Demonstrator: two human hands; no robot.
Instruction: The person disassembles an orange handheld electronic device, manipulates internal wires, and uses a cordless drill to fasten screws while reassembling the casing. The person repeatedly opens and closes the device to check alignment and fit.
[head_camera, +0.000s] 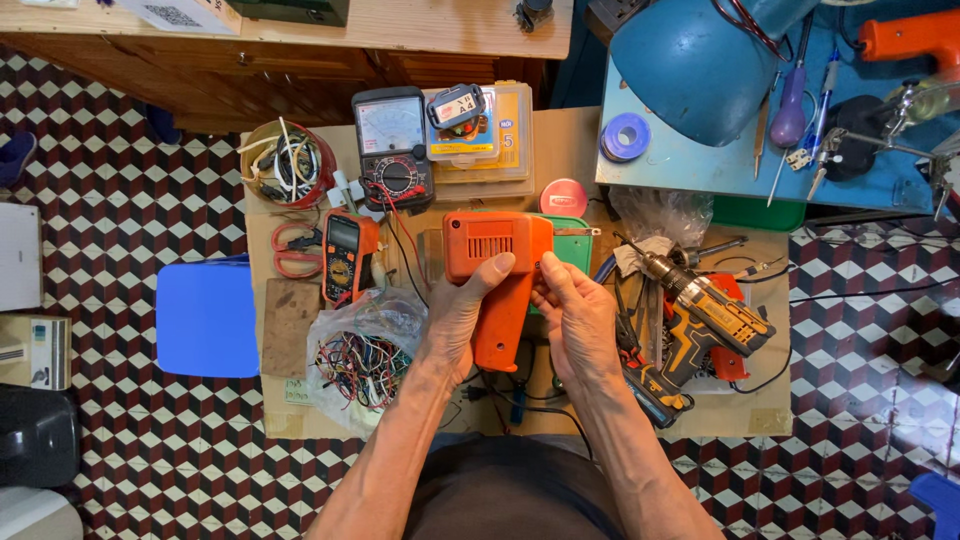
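The left grip (458, 318) is wrapped around the orange tool (497, 280), whose long side runs twelve to six above the desk (560, 150), and the right grip (578, 318) pinches its three o'clock edge.

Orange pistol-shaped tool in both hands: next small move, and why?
Probably turn the orange tool slightly to bring its right edge up. The left hand wraps the handle, thumb on the vented body; the right hand has fingertips pressed at that right edge, so that side seems to be what is being worked on.
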